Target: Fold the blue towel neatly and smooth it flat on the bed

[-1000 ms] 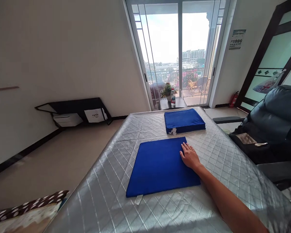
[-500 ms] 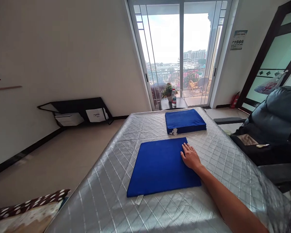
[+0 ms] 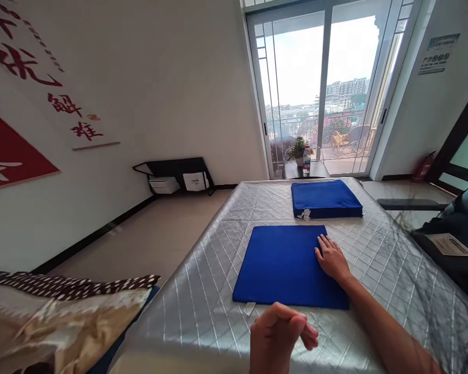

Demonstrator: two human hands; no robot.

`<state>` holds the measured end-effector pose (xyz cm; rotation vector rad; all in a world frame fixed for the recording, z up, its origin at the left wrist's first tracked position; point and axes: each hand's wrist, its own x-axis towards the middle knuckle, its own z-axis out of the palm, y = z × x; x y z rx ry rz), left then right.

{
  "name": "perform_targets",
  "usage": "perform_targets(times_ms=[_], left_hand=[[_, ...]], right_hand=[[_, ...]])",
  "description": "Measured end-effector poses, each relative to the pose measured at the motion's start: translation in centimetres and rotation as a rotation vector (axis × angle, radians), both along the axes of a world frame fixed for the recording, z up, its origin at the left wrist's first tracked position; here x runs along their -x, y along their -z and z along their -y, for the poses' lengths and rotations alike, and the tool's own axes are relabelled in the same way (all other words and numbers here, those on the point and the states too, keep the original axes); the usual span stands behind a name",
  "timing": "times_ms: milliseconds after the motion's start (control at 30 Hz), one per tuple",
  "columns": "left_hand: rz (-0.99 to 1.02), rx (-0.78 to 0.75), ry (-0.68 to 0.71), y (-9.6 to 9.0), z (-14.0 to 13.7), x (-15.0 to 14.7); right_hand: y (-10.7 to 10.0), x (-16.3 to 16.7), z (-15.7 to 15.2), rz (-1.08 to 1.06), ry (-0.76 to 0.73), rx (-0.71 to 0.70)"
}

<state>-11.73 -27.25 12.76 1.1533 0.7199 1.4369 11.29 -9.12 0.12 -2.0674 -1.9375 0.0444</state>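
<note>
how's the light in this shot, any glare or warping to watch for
Head view: sky beyond the sliding glass door is washed out to white; head view: the silver quilted cover shows shiny highlights, while the nearer blue fabric piece looks matte; head view: the dark door frame at right leans, probably wide-angle distortion.

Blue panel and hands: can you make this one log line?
right hand: flat on blue panel | left hand: fingers curled, by panel's near edge | blue stack: beyond panel
</note>
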Motion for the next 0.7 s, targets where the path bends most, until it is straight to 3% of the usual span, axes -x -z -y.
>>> perform_targets(times_ms=[133, 467, 700], left_hand=[[0.062, 0.132, 0.106, 0.3, -0.5, -0.9], [0.074, 0.223, 0.169, 0.2, -0.9, -0.6], [0.341, 0.42, 0.441, 1.2, -1.7, 0.5]], right_hand=[[0.3, -0.1, -0.1, 0.012, -0.004, -0.014], [0.5, -0.1, -0.3, 0.007, -0.004, -0.009], [0.5, -0.2, -0.3, 0.014, -0.009, -0.013]])
